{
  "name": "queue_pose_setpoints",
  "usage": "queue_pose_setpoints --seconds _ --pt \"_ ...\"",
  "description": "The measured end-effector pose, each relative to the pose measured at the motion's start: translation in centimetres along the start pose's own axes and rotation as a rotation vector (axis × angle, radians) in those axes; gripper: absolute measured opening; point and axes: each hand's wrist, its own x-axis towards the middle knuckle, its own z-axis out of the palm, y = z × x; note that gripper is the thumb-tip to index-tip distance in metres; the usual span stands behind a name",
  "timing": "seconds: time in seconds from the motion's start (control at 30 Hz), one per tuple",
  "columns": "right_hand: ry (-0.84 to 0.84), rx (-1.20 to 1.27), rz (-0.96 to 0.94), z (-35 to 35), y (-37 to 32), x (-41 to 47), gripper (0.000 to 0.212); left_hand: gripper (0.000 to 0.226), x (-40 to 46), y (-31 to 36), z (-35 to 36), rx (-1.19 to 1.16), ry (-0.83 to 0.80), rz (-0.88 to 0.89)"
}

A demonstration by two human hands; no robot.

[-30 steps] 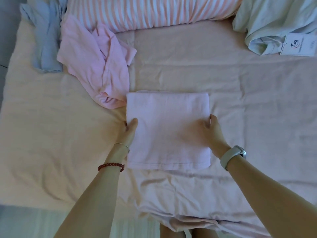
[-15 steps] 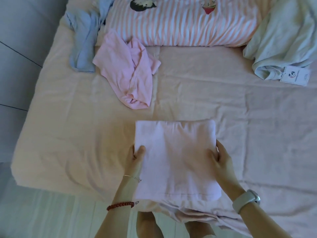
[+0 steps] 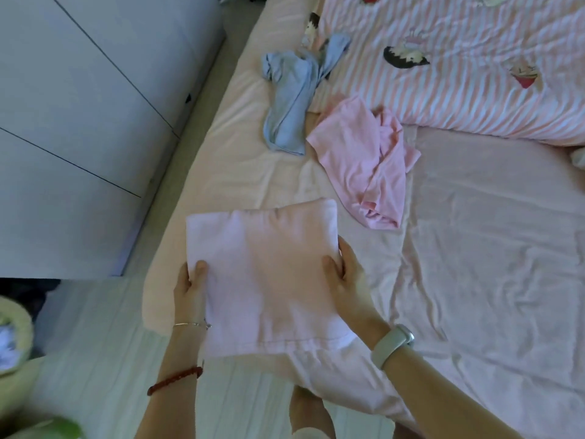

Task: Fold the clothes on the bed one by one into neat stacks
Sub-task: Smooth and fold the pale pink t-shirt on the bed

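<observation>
head view: the folded pale pink garment was held off the sheet at the near left corner of the bed, partly overhanging the mattress edge. one second earlier it lay flat in the middle of the bed under both hands; half a second earlier it had been drawn toward the near edge. the left hand gripped the garment's left edge, thumb on top and fingers underneath. the right hand gripped the right edge in the same manner, fingers curled round the fold. the garment kept its rectangular shape, with slight sagging between the hands.

the view had also swung left, so the grey cabinet and the floor entered the frame.

judgement: folding of this item appeared complete, and the lift suggested transfer to a stacking place, possibly off to the left. the destination was not visible.

two items remained unfolded: a crumpled pink garment and a blue garment, just beside each other near the striped duvet. the task was therefore at an early to middle stage.
</observation>
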Motion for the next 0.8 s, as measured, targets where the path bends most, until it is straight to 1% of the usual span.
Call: queue_pose_setpoints --seconds 0.1,0.17,0.27,0.3,0.4,0.47,0.53,0.57,0.63,0.67,0.7,0.77,0.8 --pt "-0.068 0.046 -0.012 6.6 -1.7 2.8 0.037 0.026 4.8 2.5 -4.7 -0.021 0.073 0.019" --pt "-0.088 0.052 0.004 10.0 -1.5 4.8 0.036 0.027 7.7 3.2 -6.7 -0.047 0.099 0.032" --pt "-0.082 0.045 0.091 11.7 0.7 7.1 0.036 0.028 10.8 2.5 -6.5 -0.029 0.043 0.019" --pt "-0.054 0.024 0.13 11.8 2.3 8.0 0.035 0.029 12.1 1.7 -5.8 -0.018 -0.002 -0.004" --pt "0.111 -0.055 0.227 9.8 7.7 9.6 0.028 0.026 14.7 -1.0 -2.0 0.058 -0.21 -0.035" --pt "0.217 -0.12 0.309 8.0 11.1 9.7 0.024 0.035 16.1 -3.1 0.5 0.129 -0.318 -0.03" --pt "0.306 -0.229 0.357 6.7 13.3 9.9 0.018 0.045 17.4 -4.1 2.3 0.239 -0.329 -0.019" --pt "0.362 -0.256 0.379 6.1 13.9 10.0 0.017 0.055 18.0 -4.1 2.8 0.267 -0.317 -0.036" --pt "0.412 -0.239 0.402 5.6 14.0 10.1 0.017 0.067 18.9 -3.8 3.2 0.278 -0.298 -0.066" --pt "0.382 -0.219 0.401 5.8 13.6 9.9 0.019 0.067 19.2 -3.9 3.0 0.279 -0.3 -0.07" --pt "0.319 -0.197 0.412 6.2 13.1 9.6 0.023 0.062 19.4 -3.9 2.7 0.29 -0.321 -0.088" --pt "0.17 -0.179 0.467 7.6 12.3 8.7 0.03 0.046 19.5 -4.7 1.4 0.341 -0.392 -0.173" --pt "0.131 -0.181 0.5 8.2 12.0 8.2 0.031 0.038 19.3 -5.1 0.6 0.362 -0.427 -0.23"
